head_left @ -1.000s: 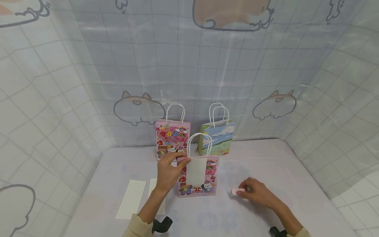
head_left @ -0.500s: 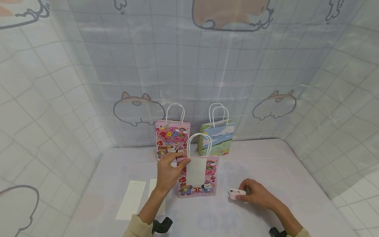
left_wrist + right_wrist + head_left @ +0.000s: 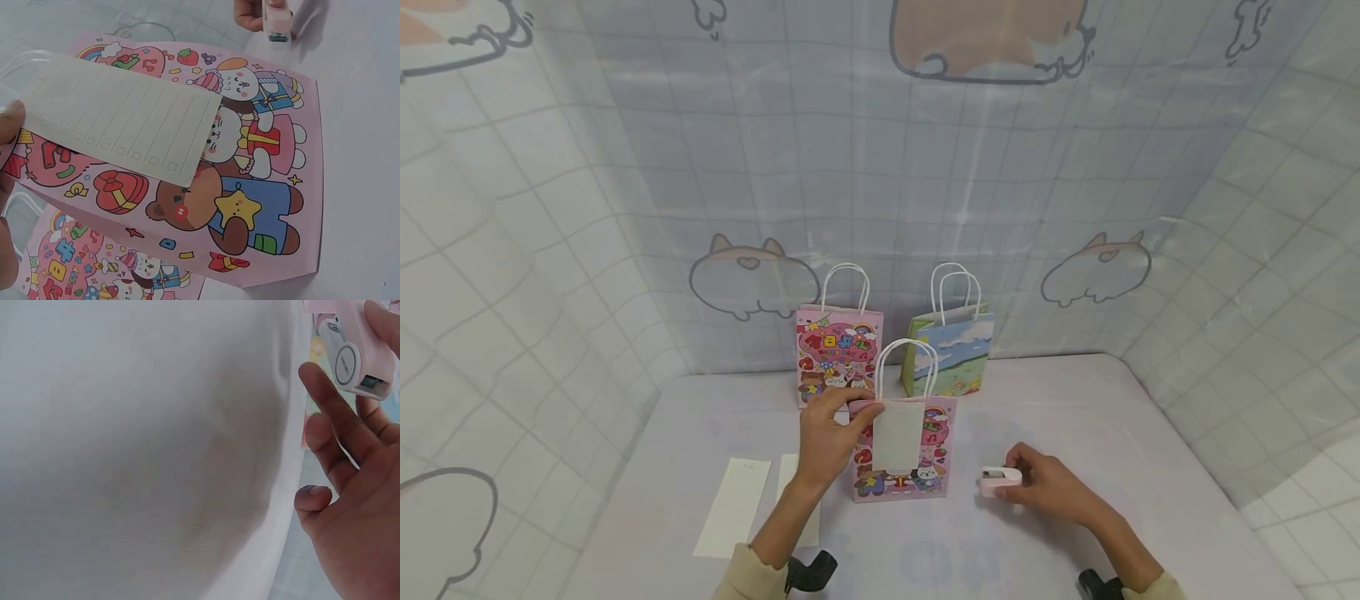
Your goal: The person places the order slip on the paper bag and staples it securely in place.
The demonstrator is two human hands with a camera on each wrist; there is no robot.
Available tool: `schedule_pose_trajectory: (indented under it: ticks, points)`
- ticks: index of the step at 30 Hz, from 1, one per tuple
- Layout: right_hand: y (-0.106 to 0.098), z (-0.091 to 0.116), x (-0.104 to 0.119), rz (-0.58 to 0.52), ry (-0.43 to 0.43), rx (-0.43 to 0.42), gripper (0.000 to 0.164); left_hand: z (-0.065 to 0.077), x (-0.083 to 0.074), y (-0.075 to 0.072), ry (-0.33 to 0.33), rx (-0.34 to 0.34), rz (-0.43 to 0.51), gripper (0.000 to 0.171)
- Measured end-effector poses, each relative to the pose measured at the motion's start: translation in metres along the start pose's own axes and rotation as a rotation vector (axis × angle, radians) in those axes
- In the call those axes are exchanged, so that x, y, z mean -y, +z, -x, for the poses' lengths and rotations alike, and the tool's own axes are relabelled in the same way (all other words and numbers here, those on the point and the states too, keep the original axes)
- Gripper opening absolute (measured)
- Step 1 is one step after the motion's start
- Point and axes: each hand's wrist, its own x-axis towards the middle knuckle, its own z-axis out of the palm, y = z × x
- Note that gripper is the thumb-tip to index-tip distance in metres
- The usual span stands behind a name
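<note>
Pink cartoon-printed paper bag (image 3: pixel 901 487) is standing upright on the pale tabletop (image 3: pixel 966 471); my left hand (image 3: pixel 827 437) is pinching a cream ruled paper card (image 3: pixel 898 437) against its top edge. Rightward, tabletop stretching between, my right hand (image 3: pixel 1051 487) is gripping a pink-and-white stapler (image 3: pixel 1000 482).

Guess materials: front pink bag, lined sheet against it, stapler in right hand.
Front pink bag: likely printed paper or card, smooth; crisp folded edges.
Lined sheet: apparently paper or thin card, matte; printed lines, no glare.
Stapler: probably plastic, smooth pink-and-white shell; inner parts unclear.
</note>
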Motion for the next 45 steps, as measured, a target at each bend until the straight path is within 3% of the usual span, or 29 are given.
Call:
schedule_pose_trajectory:
  ticks: [9, 23, 37, 45]
  points:
    - [-0.012, -0.008, 0.017, -0.041, -0.026, -0.037, 0.051, 0.0, -0.001, 0.0, 0.003, 0.009, -0.002, 0.018]
    - [-0.035, -0.027, 0.057, -0.043, -0.152, -0.145, 0.051, 0.0, 0.001, 0.0, 0.026, -0.001, 0.008, 0.018]
    - [-0.056, -0.049, 0.086, 0.001, -0.304, -0.224, 0.052, 0.0, -0.001, 0.0, 0.008, 0.017, 0.007, 0.018]
    - [-0.063, -0.061, 0.101, -0.002, -0.311, -0.243, 0.053, 0.0, 0.0, 0.0, -0.011, 0.03, 0.012, 0.019]
